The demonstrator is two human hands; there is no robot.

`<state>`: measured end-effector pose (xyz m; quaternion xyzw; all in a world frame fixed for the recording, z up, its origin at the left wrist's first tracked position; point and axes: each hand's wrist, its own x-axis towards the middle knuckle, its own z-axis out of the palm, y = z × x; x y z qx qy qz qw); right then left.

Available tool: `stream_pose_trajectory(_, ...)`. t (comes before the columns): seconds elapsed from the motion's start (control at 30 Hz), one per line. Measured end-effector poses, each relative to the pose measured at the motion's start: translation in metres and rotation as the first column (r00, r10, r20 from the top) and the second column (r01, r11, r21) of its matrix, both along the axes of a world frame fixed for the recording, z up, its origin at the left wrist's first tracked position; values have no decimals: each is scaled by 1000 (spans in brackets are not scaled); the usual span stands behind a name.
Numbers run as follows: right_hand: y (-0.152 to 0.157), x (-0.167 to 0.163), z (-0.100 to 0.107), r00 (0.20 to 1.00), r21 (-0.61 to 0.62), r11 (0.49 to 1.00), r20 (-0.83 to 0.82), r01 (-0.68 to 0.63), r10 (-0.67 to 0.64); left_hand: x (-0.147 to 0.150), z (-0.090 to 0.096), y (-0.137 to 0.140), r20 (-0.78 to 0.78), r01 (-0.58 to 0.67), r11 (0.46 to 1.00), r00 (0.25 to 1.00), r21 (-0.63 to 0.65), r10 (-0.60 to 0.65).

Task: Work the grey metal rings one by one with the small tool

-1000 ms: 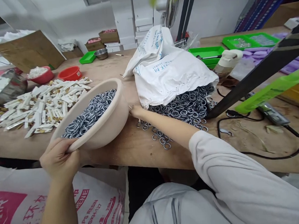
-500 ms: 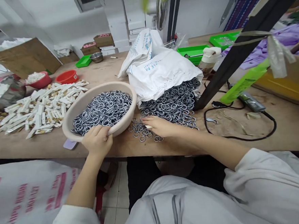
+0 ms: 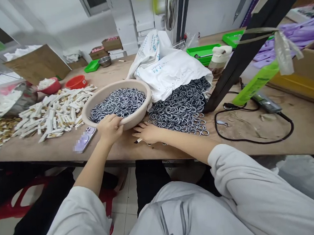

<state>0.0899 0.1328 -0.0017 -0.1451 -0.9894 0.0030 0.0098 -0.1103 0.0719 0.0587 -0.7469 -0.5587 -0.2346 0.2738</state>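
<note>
My left hand (image 3: 110, 129) is closed on the near rim of a beige plastic basin (image 3: 132, 122). Many dark metallic rings (image 3: 118, 102) fill the basin, which appears slightly tilted. To its right, my right hand (image 3: 148, 133) lies low over the table with its fingers stretched out, the fingertips under the basin's right edge. A small white piece with a dark tip (image 3: 138, 141) shows by that hand; whether it is held is unclear. Beyond the right hand, a pile of the same rings (image 3: 180, 105) spills from a white woven sack (image 3: 170, 73). Some loose rings are hidden beneath the palm.
A purple phone (image 3: 85, 139) lies left of my left wrist. White strips (image 3: 57, 113) are heaped beyond it, near a red bowl (image 3: 76, 82). A slanted black post (image 3: 239, 61) stands right of the sack, with a corded tool (image 3: 267, 102) beside it.
The basin has shifted right and slightly away with my left hand, uncovering more of the phone. My right hand has moved left across the loose rings to the basin's side.
</note>
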Motion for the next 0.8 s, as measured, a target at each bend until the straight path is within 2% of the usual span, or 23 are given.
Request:
stream_pose_trajectory(0.13, 5, 13, 0, 1000, 27, 1000, -26, -14, 15, 5, -7, -3, 10, 20, 1000, 1000, -12, -20)
stream_pose_trajectory(0.27, 15, 53, -3, 995, 68, 995, -70, -72, 77, 18, -18, -10, 32, 19, 1000, 999, -21, -19)
stream_pose_trajectory(0.43, 18, 96, 2, 994, 73, 996, -86, -59, 65, 38, -21, -21, 1, 45, 997, 999, 68, -45)
stream_pose_trajectory(0.5, 4, 102, 5, 993, 79, 996, -114, -31, 40, 47, -21, -29, 2, 35, 998, 999, 59, -35)
stream_pose_trajectory(0.6, -33, 97, 6, 986, 68, 998, -166, -6, 17, 59, -20, -37, -10, -1, 999, 1000, 38, 1)
stream_pose_trajectory(0.7, -67, 81, -4, 980, 29, 999, -194, -46, 51, 67, -19, -41, -33, -31, 998, 999, 48, 33)
stream_pose_trajectory(0.8, -77, 73, -19, 983, 10, 1000, -183, -14, 15, 69, -17, -41, -42, -36, 999, 998, 34, 38)
